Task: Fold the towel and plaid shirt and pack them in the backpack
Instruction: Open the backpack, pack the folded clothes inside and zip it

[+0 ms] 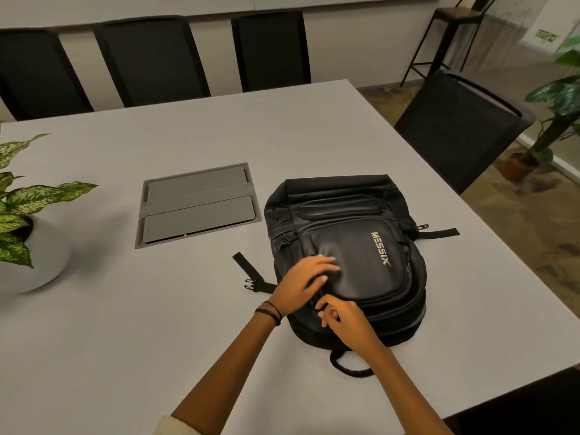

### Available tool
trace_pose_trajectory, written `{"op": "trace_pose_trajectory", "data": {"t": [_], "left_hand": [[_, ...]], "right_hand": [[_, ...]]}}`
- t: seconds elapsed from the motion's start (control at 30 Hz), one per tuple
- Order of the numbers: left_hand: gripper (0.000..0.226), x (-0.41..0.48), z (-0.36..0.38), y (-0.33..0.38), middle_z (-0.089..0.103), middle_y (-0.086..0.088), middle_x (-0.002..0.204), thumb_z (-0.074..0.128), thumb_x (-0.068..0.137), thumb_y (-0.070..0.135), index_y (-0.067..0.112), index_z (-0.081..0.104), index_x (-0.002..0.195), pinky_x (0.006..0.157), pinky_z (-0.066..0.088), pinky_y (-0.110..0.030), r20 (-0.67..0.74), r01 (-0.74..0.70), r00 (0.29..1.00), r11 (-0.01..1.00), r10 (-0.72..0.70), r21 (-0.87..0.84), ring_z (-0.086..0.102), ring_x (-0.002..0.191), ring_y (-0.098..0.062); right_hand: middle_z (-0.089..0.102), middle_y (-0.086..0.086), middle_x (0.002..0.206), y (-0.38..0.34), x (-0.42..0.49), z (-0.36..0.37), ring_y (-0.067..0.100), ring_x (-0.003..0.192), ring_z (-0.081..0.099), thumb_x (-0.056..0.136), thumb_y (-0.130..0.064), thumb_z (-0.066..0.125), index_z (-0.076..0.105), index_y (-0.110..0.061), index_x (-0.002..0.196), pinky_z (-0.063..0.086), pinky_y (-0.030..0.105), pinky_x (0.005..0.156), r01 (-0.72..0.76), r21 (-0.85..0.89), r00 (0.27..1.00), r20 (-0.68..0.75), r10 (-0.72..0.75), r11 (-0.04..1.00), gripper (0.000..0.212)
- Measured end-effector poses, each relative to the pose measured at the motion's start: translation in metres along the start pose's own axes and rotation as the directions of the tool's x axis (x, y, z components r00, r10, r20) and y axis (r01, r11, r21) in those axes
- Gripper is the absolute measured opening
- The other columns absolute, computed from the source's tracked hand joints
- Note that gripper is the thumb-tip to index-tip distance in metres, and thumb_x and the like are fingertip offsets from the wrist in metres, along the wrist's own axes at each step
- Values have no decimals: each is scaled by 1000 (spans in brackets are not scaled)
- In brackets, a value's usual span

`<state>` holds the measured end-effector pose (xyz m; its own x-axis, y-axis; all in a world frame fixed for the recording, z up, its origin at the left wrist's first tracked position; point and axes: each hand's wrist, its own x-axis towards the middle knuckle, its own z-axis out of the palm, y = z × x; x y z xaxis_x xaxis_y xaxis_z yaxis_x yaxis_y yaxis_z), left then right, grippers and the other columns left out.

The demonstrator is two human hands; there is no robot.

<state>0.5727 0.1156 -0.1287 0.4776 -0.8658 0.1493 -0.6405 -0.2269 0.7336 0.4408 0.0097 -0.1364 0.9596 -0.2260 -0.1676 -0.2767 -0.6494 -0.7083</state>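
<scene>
A black backpack (354,243) with white lettering lies flat on the grey table (125,324), its carry handle toward me. My left hand (303,282) rests on the near left part of its front panel with the fingers stretched out flat. Just below it, my right hand (340,318) has curled fingers that pinch something small at the zipper line on the backpack's near left side; the zipper pull itself is hidden by the fingers. No towel or plaid shirt shows anywhere in view.
A grey cable hatch (197,205) is set into the table left of the backpack. A potted plant (28,221) stands at the left edge. Black chairs (150,61) line the far side, and another chair (458,127) stands at the right.
</scene>
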Motion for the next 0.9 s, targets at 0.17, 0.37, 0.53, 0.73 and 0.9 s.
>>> {"op": "trace_pose_trajectory", "data": {"t": [0.17,0.37,0.53,0.73,0.9], "left_hand": [[32,13,11,6,54,0,134,40,97,7,14,62,118,112,21,-26,299,-58,953,997,40,50,37,133,-15],[30,-4,-3,-10,66,-1,111,44,94,10,15,63,116,92,40,-24,135,-117,987,970,89,214,58,101,-16],[29,-23,-5,-28,62,-4,115,50,91,23,15,63,116,98,41,-33,158,-176,979,927,130,332,56,108,-21],[38,-26,0,-32,61,-3,117,68,79,11,19,62,116,103,33,-40,168,-226,972,853,165,471,56,113,-22],[26,-20,-2,-29,66,-2,102,72,77,12,20,68,100,95,43,-41,122,-219,976,849,182,482,63,98,-22]], "right_hand": [[68,0,76,0,-5,14,11,68,62,91,-18,56,62,-13,103,44,18,69,21,-142,995,-97,-35,990,15],[71,-3,76,0,-11,20,13,76,62,92,-24,53,59,-17,103,35,25,85,-4,-195,983,-179,-31,981,14],[69,-6,70,0,-11,13,5,64,54,92,-26,55,62,-17,94,35,24,86,-24,-87,982,-190,7,996,12],[55,-19,55,-5,-12,1,2,58,54,89,-24,58,57,-22,77,35,21,91,-39,-25,990,-137,35,999,12],[57,-20,52,-2,-17,-9,2,56,56,85,-20,64,49,-31,61,44,20,79,-55,24,993,-102,58,998,31]]}}
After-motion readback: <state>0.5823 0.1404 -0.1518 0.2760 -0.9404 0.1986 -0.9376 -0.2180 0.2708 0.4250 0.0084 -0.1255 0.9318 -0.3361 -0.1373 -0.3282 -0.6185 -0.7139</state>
